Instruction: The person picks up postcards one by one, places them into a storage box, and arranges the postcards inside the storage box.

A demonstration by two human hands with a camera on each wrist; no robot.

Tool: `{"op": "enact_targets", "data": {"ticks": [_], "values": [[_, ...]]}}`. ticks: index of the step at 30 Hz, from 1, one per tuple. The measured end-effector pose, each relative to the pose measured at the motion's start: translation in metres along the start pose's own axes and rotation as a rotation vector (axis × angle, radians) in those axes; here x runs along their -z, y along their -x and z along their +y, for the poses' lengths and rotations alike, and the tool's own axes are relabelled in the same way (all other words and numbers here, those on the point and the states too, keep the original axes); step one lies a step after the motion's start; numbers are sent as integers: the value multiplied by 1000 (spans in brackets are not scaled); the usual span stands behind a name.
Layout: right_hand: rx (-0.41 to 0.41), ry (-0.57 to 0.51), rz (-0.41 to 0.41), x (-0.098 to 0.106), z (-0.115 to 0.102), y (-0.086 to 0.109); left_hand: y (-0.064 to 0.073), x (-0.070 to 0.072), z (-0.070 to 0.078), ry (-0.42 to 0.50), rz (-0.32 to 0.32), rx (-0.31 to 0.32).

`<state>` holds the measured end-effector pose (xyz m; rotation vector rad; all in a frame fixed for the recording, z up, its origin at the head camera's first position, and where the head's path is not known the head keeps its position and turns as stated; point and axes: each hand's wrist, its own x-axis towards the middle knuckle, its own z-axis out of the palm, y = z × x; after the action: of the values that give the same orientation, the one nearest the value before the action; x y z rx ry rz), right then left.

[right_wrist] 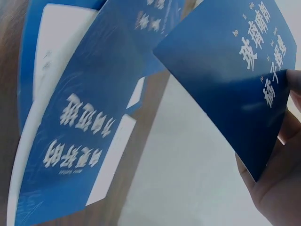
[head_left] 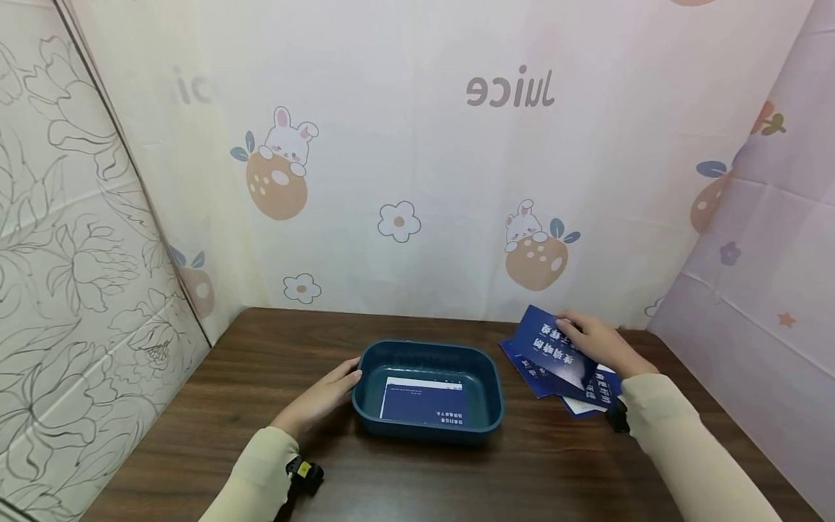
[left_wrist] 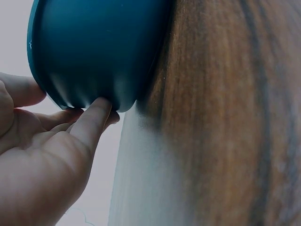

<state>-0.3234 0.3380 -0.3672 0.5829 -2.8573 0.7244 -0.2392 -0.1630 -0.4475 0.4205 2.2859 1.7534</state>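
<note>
with right hand [head_left: 596, 341] pinching a blue card [head_left: 544, 346] and left hand [head_left: 322, 399] gripping the basin [head_left: 427, 432] at its side, hold that card clear of the loose cards [head_left: 600, 388] below.

Mirrored “Juice” on curtain [head_left: 404, 159], “玻璃晴朗 橘子辉煌” on held card [right_wrist: 225, 89]

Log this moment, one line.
left hand: touching tub | right hand: holding blue card | in tub: white-edged card | on table: other cards
</note>
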Motion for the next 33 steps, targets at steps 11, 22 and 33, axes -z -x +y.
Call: {"op": "enact_targets", "data": {"ticks": [11, 22, 33], "values": [[49, 16, 29, -7, -29, -10, 0, 0, 0, 15, -15, -2], [117, -6, 5, -17, -71, -24, 0, 1, 1, 14, -18, -8], [174, -73, -96, -33, -106, -39, 0, 1, 0, 26, -8, -4]]}}
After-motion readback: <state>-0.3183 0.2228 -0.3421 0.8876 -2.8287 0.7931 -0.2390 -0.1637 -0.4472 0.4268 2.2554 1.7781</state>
